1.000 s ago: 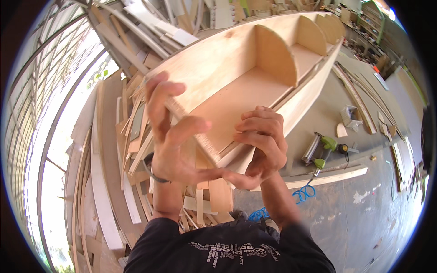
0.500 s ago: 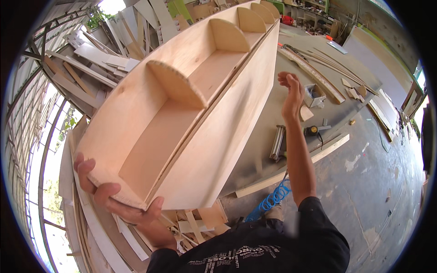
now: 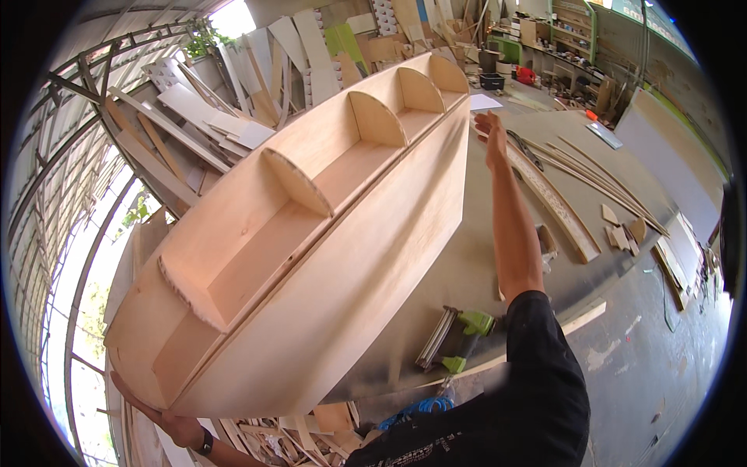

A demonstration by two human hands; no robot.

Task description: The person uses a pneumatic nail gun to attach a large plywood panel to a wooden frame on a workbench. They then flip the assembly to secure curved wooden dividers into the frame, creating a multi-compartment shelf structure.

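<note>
Plywood shelf unit [image 3: 350,272] is lying slantwise between the person's two hands, its near end meeting the left fingers and its far end sitting just beside the right fingertips. Curved dividers, such as the one [image 3: 299,183] forward and to the right of the left fingers, are standing across its trough. The left hand [image 3: 177,426] is bearing against the lower edge of the near end, its fingers stretching along that edge; the unit is hiding part of them, so how firmly they are gripping cannot be told. The right hand [image 3: 492,140] is standing open, fingers nearly straight and holding nothing visible; whether their tips are touching the far edge is unclear. Beyond the right fingers, thin wooden strips [image 3: 591,179] are lying on the worktable [image 3: 467,272], while a green nail gun [image 3: 467,327] is resting well back from them, toward the body.

Judging by this pose, the person is positioning or steadying the unit. Handling it further is probably calling for the right fingers to be closing on the far side, with the left hand supporting the near end, lest the long body be twisting.
</note>
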